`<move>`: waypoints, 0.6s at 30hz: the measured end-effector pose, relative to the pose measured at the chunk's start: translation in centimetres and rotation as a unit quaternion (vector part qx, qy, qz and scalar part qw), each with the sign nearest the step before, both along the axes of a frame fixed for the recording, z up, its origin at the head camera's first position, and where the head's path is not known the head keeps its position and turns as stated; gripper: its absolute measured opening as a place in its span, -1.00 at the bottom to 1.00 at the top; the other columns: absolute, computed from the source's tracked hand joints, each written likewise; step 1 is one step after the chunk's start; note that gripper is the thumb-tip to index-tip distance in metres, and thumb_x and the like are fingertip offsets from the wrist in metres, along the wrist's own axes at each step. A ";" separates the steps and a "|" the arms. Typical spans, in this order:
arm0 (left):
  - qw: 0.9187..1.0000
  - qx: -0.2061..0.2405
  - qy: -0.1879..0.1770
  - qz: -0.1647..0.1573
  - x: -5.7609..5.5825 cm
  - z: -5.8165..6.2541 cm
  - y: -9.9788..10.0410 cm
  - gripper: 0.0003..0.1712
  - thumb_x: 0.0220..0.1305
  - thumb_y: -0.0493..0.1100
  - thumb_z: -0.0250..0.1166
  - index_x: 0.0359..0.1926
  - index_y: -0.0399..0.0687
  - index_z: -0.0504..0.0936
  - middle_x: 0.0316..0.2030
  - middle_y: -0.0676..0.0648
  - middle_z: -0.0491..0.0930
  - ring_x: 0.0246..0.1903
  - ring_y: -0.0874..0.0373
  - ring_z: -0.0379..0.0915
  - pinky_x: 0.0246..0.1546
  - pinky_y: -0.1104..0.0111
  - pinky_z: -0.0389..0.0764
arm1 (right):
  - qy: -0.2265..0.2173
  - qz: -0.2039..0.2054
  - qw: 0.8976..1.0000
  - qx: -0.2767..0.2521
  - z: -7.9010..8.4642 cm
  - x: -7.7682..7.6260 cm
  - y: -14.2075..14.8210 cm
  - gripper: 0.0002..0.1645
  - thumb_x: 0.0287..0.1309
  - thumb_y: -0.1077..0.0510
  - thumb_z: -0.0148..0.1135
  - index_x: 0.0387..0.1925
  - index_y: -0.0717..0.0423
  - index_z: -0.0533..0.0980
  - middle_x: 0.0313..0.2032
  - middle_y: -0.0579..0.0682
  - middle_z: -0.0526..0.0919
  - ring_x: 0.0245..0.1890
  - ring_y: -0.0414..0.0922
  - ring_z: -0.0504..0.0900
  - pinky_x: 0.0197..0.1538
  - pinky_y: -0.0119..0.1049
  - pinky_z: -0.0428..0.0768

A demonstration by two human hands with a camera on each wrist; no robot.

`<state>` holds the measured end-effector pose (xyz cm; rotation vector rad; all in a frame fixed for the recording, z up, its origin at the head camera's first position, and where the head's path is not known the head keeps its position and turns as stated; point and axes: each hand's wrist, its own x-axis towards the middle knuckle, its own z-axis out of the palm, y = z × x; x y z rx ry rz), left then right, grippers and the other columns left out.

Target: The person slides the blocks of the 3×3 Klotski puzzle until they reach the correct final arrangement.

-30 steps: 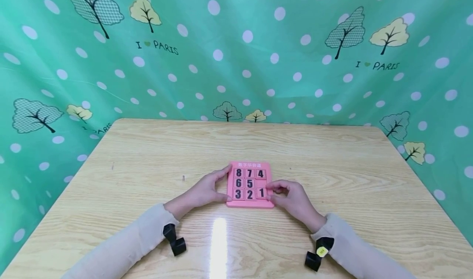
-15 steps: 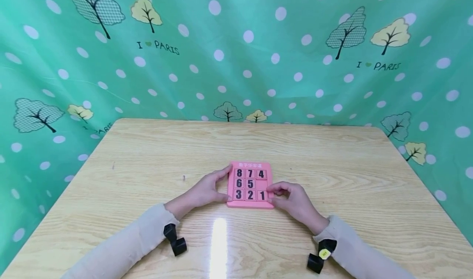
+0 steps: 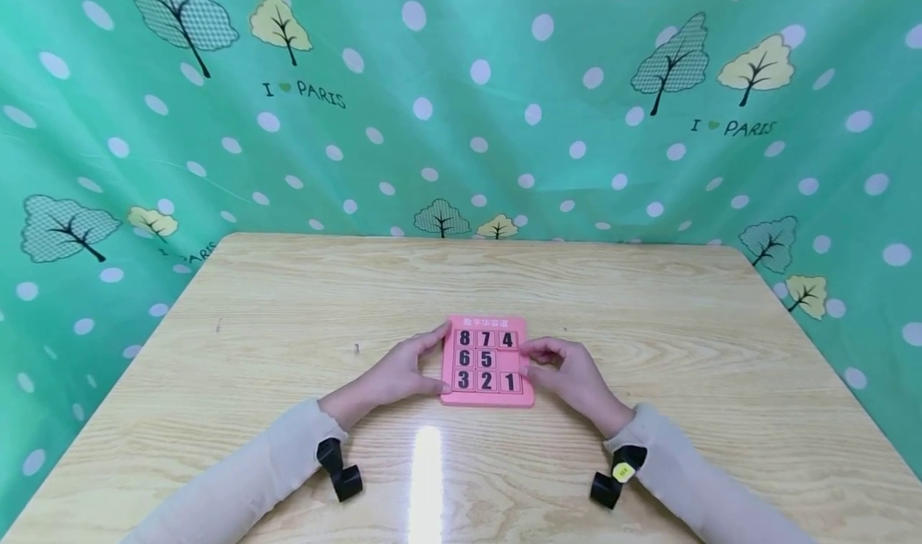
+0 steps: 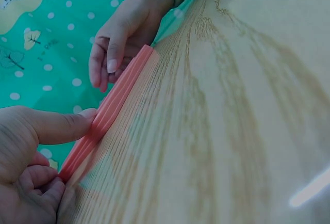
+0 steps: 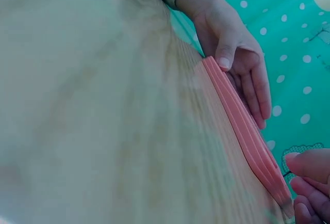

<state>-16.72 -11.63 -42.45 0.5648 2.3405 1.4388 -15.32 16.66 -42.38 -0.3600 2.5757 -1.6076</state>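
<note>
A pink sliding number puzzle [image 3: 487, 400] lies flat on the table, its tiles reading 8, 7, 4 in the top row, 6, 5 and a gap in the middle, then 3, 2, 1 along the bottom. My left hand [image 3: 394, 374] holds the frame's left side, index finger at the upper corner and thumb at the lower one. In the left wrist view that thumb [image 4: 64, 127] presses the pink edge. My right hand [image 3: 572, 376] is at the right side, thumb and bent index finger apart beside the gap and tile 4 [image 3: 507, 339]. Contact there cannot be made out.
The wooden table [image 3: 324, 288] stretches around the puzzle on all sides. Behind it hangs a green dotted curtain [image 3: 461, 88] with printed trees. Black wrist cameras [image 3: 338, 470] sit on both sleeves. A light reflection runs down the near tabletop.
Tile 1 slid down into the bottom right corner under my right fingers. Since then, my right hand has moved up beside the gap and tile 4. My left hand stayed in place.
</note>
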 end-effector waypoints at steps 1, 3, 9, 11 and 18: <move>1.000 0.002 0.001 -0.001 0.0 0.0 0.0 0.15 -0.12 -0.30 0.47 0.45 -0.09 0.00 0.43 -0.06 0.02 0.42 0.05 -0.12 0.41 0.12 -0.12 | 0.000 -0.002 1.000 0.003 0.1 -0.2 -0.1 -0.63 -0.04 0.26 0.39 -0.11 0.23 0.60 -0.15 0.07 0.67 -0.14 -0.05 0.56 -0.03 -0.34 0.55; 1.000 0.006 0.001 -0.003 0.1 0.1 -0.1 0.14 -0.12 -0.29 0.47 0.45 -0.11 0.00 0.43 -0.07 0.02 0.42 0.04 -0.13 0.41 0.11 -0.13 | 0.001 -0.005 1.000 0.014 0.1 -0.8 -0.3 -0.61 -0.03 0.25 0.38 -0.08 0.20 0.60 -0.15 0.05 0.67 -0.14 -0.07 0.56 -0.04 -0.34 0.54; 1.000 0.009 0.001 -0.002 0.2 0.0 0.0 0.14 -0.13 -0.28 0.48 0.44 -0.13 0.03 0.42 -0.12 0.04 0.42 -0.02 -0.12 0.41 0.06 -0.15 | 0.007 -0.009 0.999 0.042 0.0 -2.1 -0.3 -0.59 -0.01 0.24 0.38 -0.04 0.17 0.59 -0.13 0.03 0.65 -0.12 -0.08 0.56 -0.01 -0.28 0.55; 1.000 0.005 0.003 -0.001 0.2 0.0 0.0 0.14 -0.14 -0.28 0.49 0.44 -0.12 0.03 0.42 -0.12 0.04 0.41 -0.02 -0.11 0.41 0.07 -0.14 | 0.010 -0.010 0.999 0.043 0.0 -2.4 -0.3 -0.58 -0.01 0.24 0.38 -0.03 0.18 0.58 -0.12 0.05 0.66 -0.11 -0.07 0.56 0.01 -0.24 0.55; 1.000 0.009 0.005 -0.004 0.2 0.4 0.0 0.14 -0.13 -0.28 0.48 0.44 -0.15 0.02 0.42 -0.11 0.03 0.42 0.00 -0.11 0.41 0.08 -0.13 | 0.008 -0.004 0.999 0.032 0.0 -3.1 -0.4 -0.60 0.02 0.24 0.36 -0.04 0.21 0.58 -0.08 0.09 0.65 -0.14 -0.07 0.57 -0.03 -0.29 0.56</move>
